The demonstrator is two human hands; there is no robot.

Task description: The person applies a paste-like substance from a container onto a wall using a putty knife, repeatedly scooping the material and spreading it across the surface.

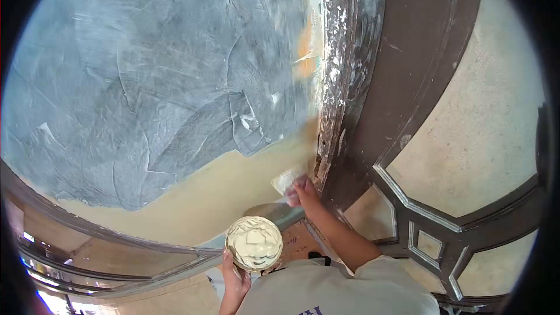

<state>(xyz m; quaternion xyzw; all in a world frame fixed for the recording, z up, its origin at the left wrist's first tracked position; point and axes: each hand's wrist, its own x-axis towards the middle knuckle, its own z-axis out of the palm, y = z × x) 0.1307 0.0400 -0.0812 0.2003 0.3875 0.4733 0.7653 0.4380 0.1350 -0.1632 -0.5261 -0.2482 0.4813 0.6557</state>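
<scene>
While left hand (235,278) cups tub (254,242), right hand (303,192) extends scraper (286,179).

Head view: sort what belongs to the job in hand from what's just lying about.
Job in hand: round container of cream paste, in the left hand; pale, blurred flat tool, in the right hand; grey and cream wall.

Apparently just around: brown sheet with writing; brown panelled woodwork at right.

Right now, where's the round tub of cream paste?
In the head view, the round tub of cream paste is bottom-centre, in the left hand, by the pale shirt.
</scene>
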